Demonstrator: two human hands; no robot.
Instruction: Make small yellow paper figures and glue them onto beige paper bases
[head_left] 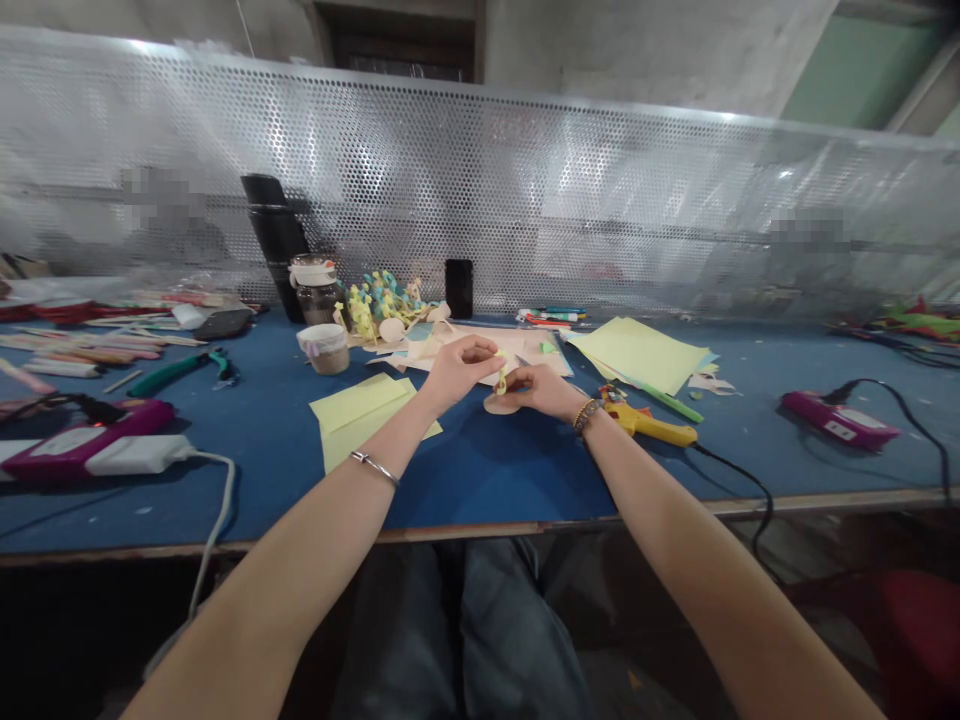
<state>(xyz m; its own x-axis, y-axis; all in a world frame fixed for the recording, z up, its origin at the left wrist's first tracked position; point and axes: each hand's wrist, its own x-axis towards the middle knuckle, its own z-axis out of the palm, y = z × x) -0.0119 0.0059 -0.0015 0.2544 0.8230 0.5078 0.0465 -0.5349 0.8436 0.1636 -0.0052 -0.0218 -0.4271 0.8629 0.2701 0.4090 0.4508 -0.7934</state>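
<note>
Along the left edge of the blue surface, pale sticks lie scattered behind 1 purple power strip with a white plug, while green-handled pliers rest just beyond it. A black flask leans toward the back edge, with a white-lidded jar beside it and a small tub in front. Next comes a cluster of yellow and blue paper shapes, with yellow sheets lying nearer the front edge. At the middle of the surface I see 2 hands at work: the left hand pinches the top of a small yellow piece, and the right hand grasps it lower down, above a round tan disc. Whether those right fingers also grip the disc, I cannot tell. A black phone stands upright at the back edge, markers to its right. Farther right I find a yellow paper stack, a yellow glue gun with a black cord and, toward the right edge, another purple strip.
</note>
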